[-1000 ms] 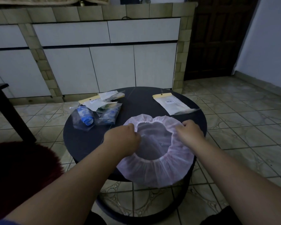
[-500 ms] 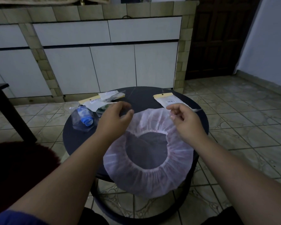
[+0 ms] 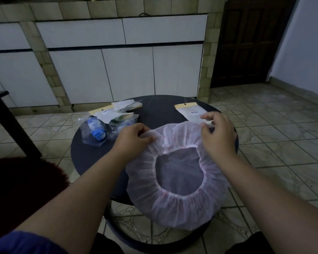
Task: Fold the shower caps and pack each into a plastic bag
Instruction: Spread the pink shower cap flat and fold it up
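A white, gathered shower cap (image 3: 174, 202) lies spread open on the near part of a round dark table (image 3: 92, 156), its lower edge hanging over the rim. My left hand (image 3: 134, 138) pinches the cap's far left edge. My right hand (image 3: 218, 134) pinches the far right edge, fingers curled over the fabric. An empty plastic bag with a yellow header (image 3: 189, 111) lies flat just beyond my right hand, partly hidden by it.
A heap of packed bags (image 3: 110, 123), one holding something blue, sits at the table's far left. White cabinets (image 3: 128, 72) stand behind. A dark table corner (image 3: 0, 107) is at left, a dark red furry seat (image 3: 22, 189) near left, tiled floor around.
Both hands went from the cap's inner elastic ring to its far outer edge and lifted it, so the cap spread wider and shifted toward me.
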